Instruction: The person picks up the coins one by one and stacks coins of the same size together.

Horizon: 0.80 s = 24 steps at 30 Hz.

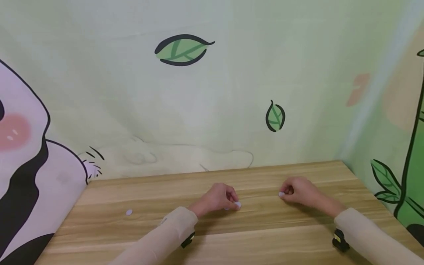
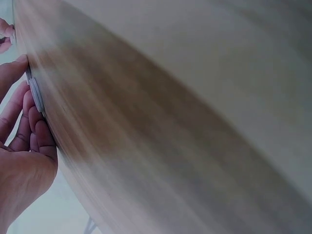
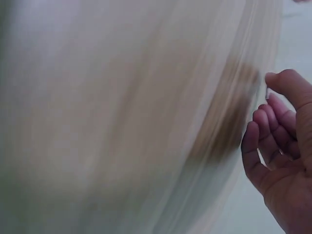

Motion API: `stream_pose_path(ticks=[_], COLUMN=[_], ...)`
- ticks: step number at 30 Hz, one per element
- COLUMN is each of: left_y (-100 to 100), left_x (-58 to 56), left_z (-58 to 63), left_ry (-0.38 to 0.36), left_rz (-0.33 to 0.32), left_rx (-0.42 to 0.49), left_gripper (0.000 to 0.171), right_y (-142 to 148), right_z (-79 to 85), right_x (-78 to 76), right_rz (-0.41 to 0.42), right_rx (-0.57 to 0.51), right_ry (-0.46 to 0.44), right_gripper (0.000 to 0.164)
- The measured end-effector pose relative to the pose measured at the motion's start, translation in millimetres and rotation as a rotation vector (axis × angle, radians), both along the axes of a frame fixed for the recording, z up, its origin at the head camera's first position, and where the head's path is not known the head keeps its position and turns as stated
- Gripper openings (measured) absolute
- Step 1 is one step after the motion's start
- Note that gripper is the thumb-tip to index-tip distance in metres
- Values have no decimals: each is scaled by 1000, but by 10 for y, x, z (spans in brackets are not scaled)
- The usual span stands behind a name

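Between thumb and index finger, my left hand (image 1: 216, 198) pinches a small white disc (image 1: 237, 204), low over the wooden table (image 1: 165, 191). A second white disc (image 2: 36, 95) lies flat on the table under that hand, right beside the curled fingers; in the head view the hand mostly covers it. To the right, my right hand (image 1: 299, 191) pinches another small white disc (image 1: 281, 194) by its thumb and index fingertips, seen nearly edge-on in the right wrist view. Farther left, one more white disc (image 1: 129, 212) lies by itself on the wood.
Behind the table hangs a pale green cloth backdrop (image 1: 232, 92) printed with leaves and a panda (image 1: 66, 165). The table's back edge meets this backdrop. Dark wrist devices (image 1: 340, 241) are strapped at both beige sleeves (image 1: 374, 235).
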<state>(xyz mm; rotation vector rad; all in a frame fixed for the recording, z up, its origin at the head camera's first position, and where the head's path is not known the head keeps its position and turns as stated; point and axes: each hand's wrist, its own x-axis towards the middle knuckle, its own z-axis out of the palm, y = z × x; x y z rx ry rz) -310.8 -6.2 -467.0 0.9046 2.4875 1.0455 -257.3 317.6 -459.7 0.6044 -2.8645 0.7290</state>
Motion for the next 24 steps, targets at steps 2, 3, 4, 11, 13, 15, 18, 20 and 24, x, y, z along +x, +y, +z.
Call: stream_pose_path(ticks=[2,3,4,11,13,15,18,20,24], left_y=[0,-2,-6,-33,-31,-26,-21,-16,-2], left_x=[7,9,10,13,12,7,7,5,1], left_z=[8,13,16,32,30,22,5,-9,-21], left_ry=[2,1,2,-7,-3,-2,-9,-13,-11], left_rz=[-1,0,1,7,5,7,9,8,3], left_rx=[1,2,2,-9,-15,-19,-20,-18,-15], left_gripper=[15,15,15,15,15,15,15,15,15], right_y=[92,139,185,437,478,501,512,508,483], right_z=[10,22,37,152,163,162,145,136,133], right_x=[44,64,83,193,222,243,256,261,269], right_rz=[-41,-60,-74,-111,-123,-127,-118,-113,-98], right_rx=[-13,-19,-26,-22,-13,-8,-12,-13,-8], right_ry=[9,10,11,46,56,61,74,78,85], right_gripper=[9,9,9,10,10,11,12,11,10])
